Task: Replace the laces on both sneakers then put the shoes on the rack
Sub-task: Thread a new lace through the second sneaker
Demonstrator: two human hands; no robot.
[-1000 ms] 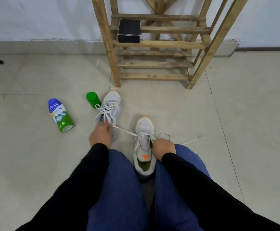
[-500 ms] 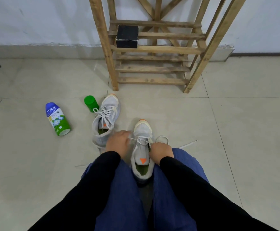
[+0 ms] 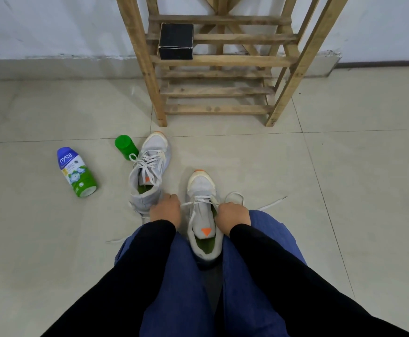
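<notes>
Head camera looks down at a tiled floor (image 3: 344, 190). Beyond both hands the wooden rack (image 3: 222, 60) stands against the wall, and no shoe is on it yet. The near sneaker (image 3: 201, 186) lies between the two hands, with its heel between the person's knees and its toe pointing to the rack. The far sneaker (image 3: 150, 166) is just beyond the left hand (image 3: 165, 210) and looks fully laced.

The left hand is curled and seems to pinch one strand of the white lace (image 3: 199, 201). The right hand (image 3: 233, 215) is curled on the other side and seems to grip the second strand. A loose end runs out over the floor to the right of that hand.

I judge that the step in hand is lacing the near sneaker. The crossings reach only about halfway up the tongue. The next move calls for pulling both strands even and threading the upper holes.

A bottle (image 3: 77, 172) lies on its side well to the left of the left hand, and its blue top reads "nycil". The smaller print is too small to read. A black box (image 3: 176, 41) sits on a rack shelf and shows no writing. A green cap (image 3: 125, 147) lies beside the far sneaker. An orange triangle (image 3: 206, 231) marks the tongue between the wrists.
</notes>
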